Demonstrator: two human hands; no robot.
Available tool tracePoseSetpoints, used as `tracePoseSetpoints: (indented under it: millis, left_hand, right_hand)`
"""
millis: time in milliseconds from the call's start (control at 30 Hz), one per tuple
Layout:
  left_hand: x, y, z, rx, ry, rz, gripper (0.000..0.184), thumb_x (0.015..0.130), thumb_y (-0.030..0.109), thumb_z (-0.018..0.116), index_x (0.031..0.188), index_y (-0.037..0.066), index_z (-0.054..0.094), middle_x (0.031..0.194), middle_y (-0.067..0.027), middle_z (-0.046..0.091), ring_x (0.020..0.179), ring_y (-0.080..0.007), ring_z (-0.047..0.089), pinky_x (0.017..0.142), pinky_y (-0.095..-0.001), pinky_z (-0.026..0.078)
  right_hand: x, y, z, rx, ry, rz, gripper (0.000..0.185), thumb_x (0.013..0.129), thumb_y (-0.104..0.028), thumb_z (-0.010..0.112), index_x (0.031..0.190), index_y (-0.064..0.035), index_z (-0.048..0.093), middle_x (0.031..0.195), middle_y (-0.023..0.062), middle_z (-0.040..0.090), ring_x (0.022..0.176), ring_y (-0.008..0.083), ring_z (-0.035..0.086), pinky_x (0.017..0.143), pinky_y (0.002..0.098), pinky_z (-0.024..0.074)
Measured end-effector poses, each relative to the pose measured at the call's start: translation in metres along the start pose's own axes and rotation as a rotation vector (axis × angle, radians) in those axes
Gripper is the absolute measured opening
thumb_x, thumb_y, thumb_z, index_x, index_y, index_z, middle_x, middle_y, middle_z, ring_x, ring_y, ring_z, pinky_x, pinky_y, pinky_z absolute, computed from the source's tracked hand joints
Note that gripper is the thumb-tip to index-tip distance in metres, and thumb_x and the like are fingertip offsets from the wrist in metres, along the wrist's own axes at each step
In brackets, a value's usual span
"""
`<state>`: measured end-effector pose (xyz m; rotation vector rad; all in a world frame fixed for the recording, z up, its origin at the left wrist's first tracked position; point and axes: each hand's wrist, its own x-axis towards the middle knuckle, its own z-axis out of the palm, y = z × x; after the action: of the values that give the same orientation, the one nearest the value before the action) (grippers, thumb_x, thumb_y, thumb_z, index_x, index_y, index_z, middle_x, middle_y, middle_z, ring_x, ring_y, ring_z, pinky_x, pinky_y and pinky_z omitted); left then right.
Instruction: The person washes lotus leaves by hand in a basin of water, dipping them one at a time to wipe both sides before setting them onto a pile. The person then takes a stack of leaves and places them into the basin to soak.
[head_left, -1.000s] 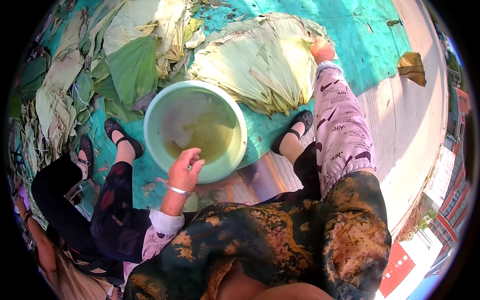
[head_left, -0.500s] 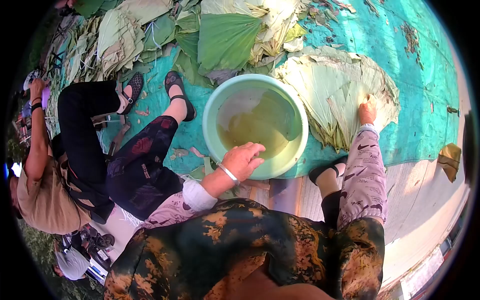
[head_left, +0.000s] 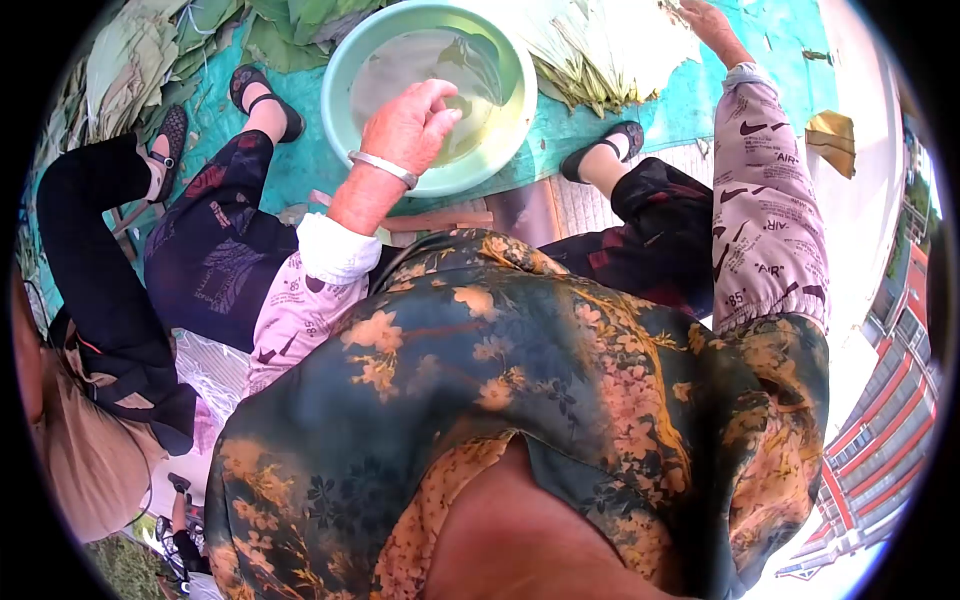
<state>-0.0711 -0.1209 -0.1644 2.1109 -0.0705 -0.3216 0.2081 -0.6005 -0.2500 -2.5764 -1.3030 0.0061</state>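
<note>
My left hand hovers over a pale green plastic basin of cloudy water. Its fingers are partly bent and the thumb stands apart, with nothing held. A silver bangle circles that wrist. Up at the top right, my right hand is on the outer edge of a fan-shaped stack of dried lotus leaves, its bent fingers seeming to grip the edge. The frame's top cuts off part of the stack, and glare washes out its surface.
More folded leaves are heaped at the upper left on a turquoise sheet. A person in black trousers sits close on my left. A brown folded piece lies to the right, beyond my sleeve.
The view has tipped, so the basin and leaves sit higher and further left. My left hand's fingers are more bent. My right hand has moved outward to the stack's edge.
</note>
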Motion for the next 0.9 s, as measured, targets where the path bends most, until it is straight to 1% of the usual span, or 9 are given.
tracePoseSetpoints:
  millis: [67,100,167,200,467,533,667,800,900]
  left_hand:
    - [-0.002,0.001,-0.008,-0.005,0.087,0.057,0.023,0.076,0.019,0.059,0.097,0.010,0.056,0.075,-0.0063,0.058,0.067,-0.0216,0.057,0.061,-0.0333,0.045]
    - [-0.007,0.002,-0.016,-0.001,0.135,0.083,0.022,0.076,0.018,0.059,0.097,0.010,0.056,0.075,-0.0062,0.058,0.066,-0.0205,0.057,0.061,-0.0322,0.045]
    - [-0.016,0.011,-0.030,-0.125,0.183,0.070,0.022,0.078,0.013,0.059,0.099,0.007,0.057,0.078,-0.0044,0.059,0.067,-0.0130,0.055,0.061,-0.0265,0.046]
    - [-0.019,0.017,-0.042,-0.184,0.207,0.062,0.022,0.079,0.010,0.059,0.101,0.005,0.057,0.080,-0.0034,0.059,0.067,-0.0092,0.054,0.062,-0.0237,0.046]
    - [-0.044,0.045,-0.133,-0.531,0.411,0.116,0.020,0.082,0.009,0.056,0.100,0.000,0.057,0.080,-0.0065,0.061,0.065,-0.0107,0.056,0.061,-0.0219,0.046]
    - [-0.057,0.052,-0.152,-0.578,0.492,0.181,0.019,0.081,0.010,0.057,0.097,0.000,0.058,0.077,-0.0065,0.062,0.063,-0.0102,0.056,0.059,-0.0214,0.044]
    - [-0.072,0.040,-0.183,-0.647,0.504,0.203,0.017,0.080,0.010,0.056,0.094,0.000,0.058,0.074,-0.0055,0.060,0.062,-0.0103,0.056,0.055,-0.0224,0.046]
    - [-0.088,0.059,-0.207,-0.508,0.426,0.163,0.015,0.079,0.008,0.055,0.092,0.000,0.058,0.074,-0.0050,0.059,0.063,-0.0102,0.056,0.054,-0.0228,0.047]
    - [-0.084,0.085,-0.205,-0.275,0.345,0.221,0.013,0.079,0.009,0.056,0.089,0.002,0.059,0.071,-0.0030,0.059,0.064,-0.0095,0.056,0.055,-0.0249,0.047]
  right_hand:
    - [0.023,-0.090,-0.053,0.272,-0.049,0.588,0.019,0.079,-0.017,0.057,0.089,-0.0005,0.058,0.072,0.0088,0.059,0.065,0.0144,0.053,0.060,0.0287,0.0436]
    - [0.009,-0.078,-0.045,0.100,-0.144,0.647,0.033,0.084,-0.025,0.050,0.110,-0.0053,0.054,0.109,0.0121,0.056,0.099,0.0243,0.054,0.083,0.0312,0.0442]
    - [0.016,-0.140,-0.063,0.177,-0.128,0.671,0.034,0.085,-0.027,0.050,0.112,-0.0059,0.053,0.108,0.0107,0.057,0.095,0.0226,0.055,0.078,0.0324,0.0468]
    - [0.021,-0.171,-0.073,0.264,-0.087,0.739,0.034,0.084,-0.026,0.051,0.109,-0.0037,0.055,0.105,0.0150,0.058,0.099,0.0259,0.055,0.086,0.0325,0.0424]
    - [0.076,-0.263,-0.136,0.186,-0.099,0.460,0.027,0.081,-0.017,0.053,0.103,-0.0014,0.056,0.099,0.0165,0.059,0.089,0.0265,0.058,0.076,0.0327,0.0458]
    - [0.101,-0.307,-0.171,0.316,-0.125,0.582,0.028,0.081,-0.016,0.052,0.104,-0.0010,0.054,0.096,0.0185,0.060,0.086,0.0292,0.058,0.075,0.0338,0.0451]
    - [0.140,-0.303,-0.137,0.333,-0.035,0.410,0.026,0.078,-0.013,0.056,0.101,-0.0011,0.056,0.092,0.0139,0.061,0.081,0.0217,0.060,0.072,0.0323,0.0461]
    - [0.166,-0.298,-0.108,0.195,-0.225,0.320,0.024,0.076,-0.013,0.059,0.096,0.0003,0.058,0.090,0.0158,0.062,0.084,0.0268,0.060,0.075,0.0342,0.0461]
    - [0.185,-0.305,-0.097,0.356,-0.046,0.306,0.026,0.076,-0.015,0.060,0.097,-0.0003,0.058,0.090,0.0159,0.062,0.084,0.0266,0.060,0.076,0.0343,0.0460]
